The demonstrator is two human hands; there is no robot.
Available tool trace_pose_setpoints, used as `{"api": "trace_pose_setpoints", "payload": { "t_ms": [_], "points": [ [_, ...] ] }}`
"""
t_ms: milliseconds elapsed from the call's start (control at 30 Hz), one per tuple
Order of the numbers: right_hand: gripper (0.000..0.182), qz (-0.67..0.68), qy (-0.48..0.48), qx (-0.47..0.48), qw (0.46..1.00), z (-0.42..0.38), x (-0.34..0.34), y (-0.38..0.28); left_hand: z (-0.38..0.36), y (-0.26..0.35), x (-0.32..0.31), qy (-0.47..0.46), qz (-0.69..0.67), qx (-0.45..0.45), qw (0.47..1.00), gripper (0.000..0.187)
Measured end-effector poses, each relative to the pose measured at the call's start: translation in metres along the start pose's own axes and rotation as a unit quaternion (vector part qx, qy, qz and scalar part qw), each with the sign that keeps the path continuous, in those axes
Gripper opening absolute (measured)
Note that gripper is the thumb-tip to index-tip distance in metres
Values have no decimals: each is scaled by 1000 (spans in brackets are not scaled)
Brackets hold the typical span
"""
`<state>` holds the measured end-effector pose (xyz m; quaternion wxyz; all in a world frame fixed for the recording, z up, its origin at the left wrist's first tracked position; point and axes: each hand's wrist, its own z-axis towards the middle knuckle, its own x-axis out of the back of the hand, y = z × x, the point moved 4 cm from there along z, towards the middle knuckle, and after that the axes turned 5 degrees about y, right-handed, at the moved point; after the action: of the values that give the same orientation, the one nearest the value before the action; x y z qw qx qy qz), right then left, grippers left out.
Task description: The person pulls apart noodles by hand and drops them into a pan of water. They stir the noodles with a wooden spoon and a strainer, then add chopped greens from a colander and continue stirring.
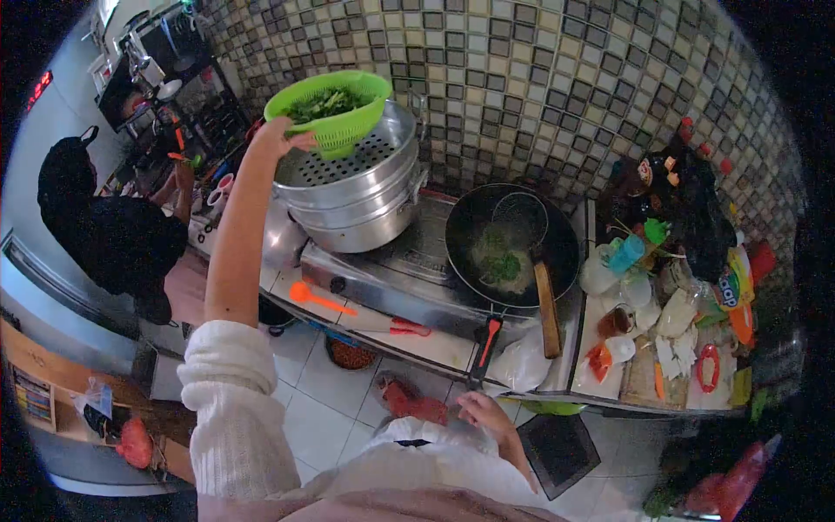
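Currently: left hand (278, 137) has green colander (348, 130), fingers closed on rim | slotted plastic, tilted, heaped with leafy greens (323, 104) | over steamer pot (357, 207), base contact unclear | shifting it calls for levelling | right hand (487, 416) near wok handle (489, 344), fingers half-curled, grip can't tell

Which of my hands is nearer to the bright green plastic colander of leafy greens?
Left. Your left hand holds the side of the colander; your right hand is farther off, by the counter's front edge.

Room above the wok (464, 258), wooden strainer handle (546, 309) across its near rim, tall steamer (352, 213) on the left
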<state>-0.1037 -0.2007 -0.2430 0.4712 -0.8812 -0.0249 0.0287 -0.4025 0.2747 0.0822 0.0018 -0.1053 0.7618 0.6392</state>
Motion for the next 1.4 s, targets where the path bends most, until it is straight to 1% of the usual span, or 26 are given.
{"api": "trace_pose_setpoints", "payload": {
  "t_ms": [67, 100, 133, 200, 233, 267, 300, 333, 400, 433, 467, 533, 600, 667, 700, 733, 800, 867, 933, 967, 1000, 1100, 1133, 1200, 1300, 1400],
  "points": [
    [23, -5, 15, -8, 1000, 3, 12, 10, 54, -28, 15, -63, -28, 104, 992, 41],
    [23, -13, 26, -17, 999, 3, 16, 10, 56, -32, 15, -82, 44, 91, 991, 41],
    [23, -13, 26, -18, 999, 2, 21, 8, 60, -34, 14, -83, 44, 92, 991, 41],
    [23, 7, 22, -20, 1000, -3, 26, 3, 70, -49, 23, -56, -38, 235, 970, 42],
    [23, 7, 21, -22, 1000, -2, 28, 5, 79, -53, 30, -55, -38, 236, 969, 42],
    [22, 1, 23, -20, 1000, 1, 31, 7, 90, -50, 39, -73, 136, 126, 980, 45],
    [22, -6, 25, -18, 1000, 2, 33, 8, 99, -47, 48, -89, 304, 9, 948, 47],
    [22, -7, 24, -19, 1000, 2, 35, 9, 109, -44, 56, -102, 459, -108, 876, 49],
    [24, 14, 26, 6, 1000, 0, 40, 6, 123, -44, 68, -114, 704, -322, 622, 54],
    [24, 13, 27, 6, 1000, 0, 42, 7, 114, -34, 80, 56, 500, -157, 850, 51],
    [25, 11, 18, 6, 1000, 1, 45, 7, 90, -36, 77, 56, 499, -157, 850, 51],
    [26, 9, 10, 7, 1000, 3, 49, 8, 15, 34, 34, 189, 718, -239, 626, 45],
    [28, -7, -7, 5, 1000, 3, 52, 9, -12, 65, 24, 176, 698, -273, 638, 40],
    [28, 3, -3, 4, 1000, 3, 53, 4, -57, 82, 7, 134, 764, -503, 381, 33],
    [28, 15, 3, 2, 1000, 1, 53, 5, -83, 91, 6, 152, 641, -467, 589, 31],
    [28, 15, 3, -1, 1000, -3, 56, 11, -113, 90, 2, 161, 481, -402, 763, 30],
    [32, 68, -8, 70, 995, -9, 65, 17, -185, 76, -14, 141, 433, -428, 781, 29],
    [26, 21, 43, 58, 997, -12, 76, 31, -242, 44, -19, 94, 395, -396, 823, 27],
    [24, 72, 91, 59, 992, -18, 98, 46, -272, -9, 0, 33, 386, -358, 849, 23],
    [23, 20, 147, -4, 989, -26, 108, 38, -287, -42, 5, -4, 343, -278, 897, 21],
    [23, 22, 150, -4, 988, -33, 111, 32, -303, -73, 7, -35, 364, -231, 902, 23],
    [28, 144, 220, 63, 963, -39, 140, 28, -326, -164, 18, -133, 325, -72, 934, 29],
    [28, 145, 221, 65, 962, -39, 140, 19, -333, -183, 17, -137, 317, -58, 937, 29],
    [36, 342, 159, 95, 921, -39, 137, -10, -345, -231, 21, -124, 308, -4, 943, 31],
    [45, 378, 118, 77, 915, -29, 131, -54, -360, -289, 18, -104, 212, 93, 967, 33],
    [44, 425, 71, 76, 899, -22, 124, -88, -365, -336, 4, -139, 244, 106, 954, 35]
  ]
}}
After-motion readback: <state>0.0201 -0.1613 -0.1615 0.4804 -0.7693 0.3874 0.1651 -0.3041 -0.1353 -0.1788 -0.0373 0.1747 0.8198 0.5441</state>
